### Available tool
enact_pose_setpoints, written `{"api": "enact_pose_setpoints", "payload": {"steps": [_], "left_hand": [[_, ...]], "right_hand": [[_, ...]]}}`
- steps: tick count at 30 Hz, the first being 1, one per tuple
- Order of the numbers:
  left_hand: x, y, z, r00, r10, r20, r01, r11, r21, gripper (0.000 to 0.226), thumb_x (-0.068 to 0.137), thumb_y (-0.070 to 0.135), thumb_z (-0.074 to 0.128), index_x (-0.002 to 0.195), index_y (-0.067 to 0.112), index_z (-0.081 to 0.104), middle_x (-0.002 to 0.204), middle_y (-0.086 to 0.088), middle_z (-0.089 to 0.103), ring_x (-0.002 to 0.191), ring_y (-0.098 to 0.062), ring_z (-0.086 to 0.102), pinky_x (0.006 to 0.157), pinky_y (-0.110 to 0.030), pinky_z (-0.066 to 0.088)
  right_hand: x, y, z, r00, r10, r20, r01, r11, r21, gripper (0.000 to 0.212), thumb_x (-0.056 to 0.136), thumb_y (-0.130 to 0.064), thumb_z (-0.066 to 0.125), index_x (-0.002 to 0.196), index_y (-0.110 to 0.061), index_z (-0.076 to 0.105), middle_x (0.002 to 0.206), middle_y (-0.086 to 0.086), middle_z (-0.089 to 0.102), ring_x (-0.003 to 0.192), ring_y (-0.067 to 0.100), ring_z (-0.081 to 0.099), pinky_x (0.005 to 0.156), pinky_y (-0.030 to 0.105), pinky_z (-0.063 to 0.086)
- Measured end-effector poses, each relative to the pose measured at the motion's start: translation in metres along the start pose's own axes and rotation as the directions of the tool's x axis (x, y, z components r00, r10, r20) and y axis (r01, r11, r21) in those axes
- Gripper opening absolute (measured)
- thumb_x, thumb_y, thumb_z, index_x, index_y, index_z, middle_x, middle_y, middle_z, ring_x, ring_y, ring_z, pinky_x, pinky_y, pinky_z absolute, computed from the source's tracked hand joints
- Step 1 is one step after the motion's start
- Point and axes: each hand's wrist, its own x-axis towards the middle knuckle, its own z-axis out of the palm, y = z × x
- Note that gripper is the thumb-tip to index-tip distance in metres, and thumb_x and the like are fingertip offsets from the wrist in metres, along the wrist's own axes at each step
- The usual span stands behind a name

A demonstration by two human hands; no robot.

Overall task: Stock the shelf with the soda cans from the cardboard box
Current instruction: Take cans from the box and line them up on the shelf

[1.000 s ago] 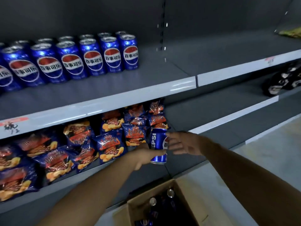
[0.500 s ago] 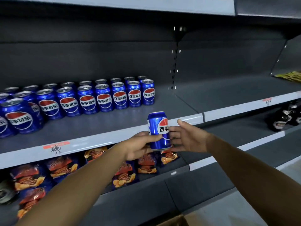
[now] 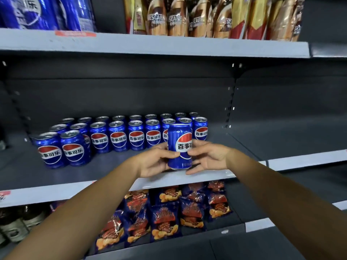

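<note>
A blue soda can (image 3: 179, 146) with a red, white and blue logo stands upright between both hands, just above the front edge of the grey middle shelf (image 3: 116, 166). My left hand (image 3: 156, 161) grips its left side with fingers curled round it. My right hand (image 3: 208, 156) holds the right side, thumb on the front and fingers low round the base. Behind it, several matching cans (image 3: 120, 136) stand in rows on the shelf. The cardboard box is out of view.
Bare shelf lies right of the can rows (image 3: 234, 147). Coffee packets (image 3: 206, 15) and blue packs fill the top shelf. Snack bags (image 3: 165, 212) lie on the shelf below, dark bottles (image 3: 16, 222) at lower left. A shelf upright (image 3: 231, 102) divides the bays.
The can has risen from near the box up to the level of the middle shelf. My right hand has closed onto it. The view has tilted upward, and the box has dropped out of view.
</note>
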Motion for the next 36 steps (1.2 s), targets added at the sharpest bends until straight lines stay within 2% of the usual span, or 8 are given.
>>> {"api": "enact_pose_setpoints", "payload": {"steps": [3, 10, 14, 19, 21, 24, 28, 36], "left_hand": [[-0.01, 0.009, -0.017, 0.999, 0.023, -0.031, -0.024, 1.0, -0.008, 0.041, 0.079, -0.005, 0.055, 0.117, 0.007, 0.059, 0.116, -0.013, 0.066, 0.108, -0.024, 0.063, 0.095, -0.035, 0.052], [-0.031, 0.017, -0.058, 0.996, 0.058, -0.068, -0.061, 0.996, -0.058, 0.05, 0.069, -0.009, 0.055, 0.117, 0.004, 0.06, 0.116, -0.016, 0.065, 0.112, -0.027, 0.061, 0.101, -0.038, 0.045], [-0.043, 0.019, -0.087, 0.982, 0.096, -0.166, -0.104, 0.994, -0.041, 0.06, 0.072, -0.018, 0.052, 0.128, 0.001, 0.053, 0.127, -0.021, 0.058, 0.118, -0.03, 0.056, 0.104, -0.038, 0.042], [-0.06, 0.018, -0.124, 0.937, 0.112, -0.331, -0.109, 0.994, 0.028, 0.046, 0.087, -0.017, 0.044, 0.129, 0.002, 0.053, 0.125, -0.018, 0.061, 0.117, -0.027, 0.058, 0.101, -0.037, 0.044], [-0.068, 0.017, -0.138, 0.919, 0.103, -0.382, -0.082, 0.994, 0.071, 0.041, 0.087, -0.012, 0.049, 0.124, 0.004, 0.057, 0.118, -0.013, 0.067, 0.111, -0.023, 0.062, 0.094, -0.032, 0.049], [-0.078, 0.014, -0.161, 0.877, 0.074, -0.475, -0.005, 0.989, 0.144, 0.034, 0.088, -0.007, 0.055, 0.118, 0.008, 0.06, 0.115, -0.008, 0.068, 0.108, -0.017, 0.063, 0.086, -0.026, 0.05], [-0.093, 0.007, -0.188, 0.817, 0.039, -0.576, 0.076, 0.982, 0.175, 0.03, 0.089, -0.005, 0.058, 0.116, 0.009, 0.06, 0.112, -0.007, 0.067, 0.107, -0.018, 0.061, 0.099, -0.032, 0.046], [-0.118, 0.005, -0.222, 0.744, 0.099, -0.66, 0.184, 0.92, 0.345, 0.027, 0.087, -0.006, 0.06, 0.107, 0.011, 0.06, 0.098, -0.005, 0.066, 0.098, -0.018, 0.062, 0.089, -0.027, 0.051]], "right_hand": [[0.017, -0.009, 0.02, 1.0, -0.015, 0.022, 0.015, 1.0, -0.021, 0.049, 0.076, 0.002, 0.063, 0.12, -0.019, 0.057, 0.119, 0.008, 0.065, 0.111, 0.03, 0.061, 0.088, 0.053, 0.053], [0.062, -0.017, 0.055, 0.998, -0.069, -0.005, 0.067, 0.982, -0.175, 0.055, 0.079, 0.012, 0.063, 0.124, -0.017, 0.053, 0.12, 0.007, 0.065, 0.117, 0.025, 0.058, 0.097, 0.045, 0.048], [0.094, -0.014, 0.078, 0.983, -0.152, -0.102, 0.133, 0.976, -0.17, 0.06, 0.073, 0.013, 0.069, 0.122, -0.017, 0.053, 0.115, 0.005, 0.068, 0.113, 0.023, 0.061, 0.098, 0.04, 0.048], [0.129, -0.007, 0.107, 0.966, -0.211, -0.152, 0.179, 0.964, -0.198, 0.057, 0.071, 0.012, 0.073, 0.113, -0.021, 0.054, 0.109, 0.003, 0.068, 0.106, 0.019, 0.063, 0.088, 0.032, 0.053], [0.146, -0.003, 0.117, 0.957, -0.231, -0.178, 0.193, 0.959, -0.209, 0.065, 0.068, 0.012, 0.075, 0.122, -0.017, 0.052, 0.113, 0.005, 0.067, 0.107, 0.019, 0.063, 0.093, 0.036, 0.052], [0.168, 0.002, 0.13, 0.946, -0.241, -0.218, 0.195, 0.957, -0.212, 0.064, 0.066, 0.009, 0.078, 0.118, -0.019, 0.052, 0.115, 0.004, 0.067, 0.107, 0.019, 0.063, 0.097, 0.038, 0.05], [0.192, 0.007, 0.145, 0.939, -0.241, -0.245, 0.194, 0.96, -0.201, 0.068, 0.064, 0.011, 0.078, 0.121, -0.015, 0.052, 0.114, 0.005, 0.067, 0.109, 0.021, 0.063, 0.097, 0.04, 0.05], [0.229, 0.018, 0.171, 0.922, -0.236, -0.306, 0.19, 0.966, -0.175, 0.063, 0.063, 0.014, 0.076, 0.113, -0.017, 0.054, 0.107, 0.004, 0.067, 0.104, 0.021, 0.063, 0.097, 0.042, 0.05]]}}
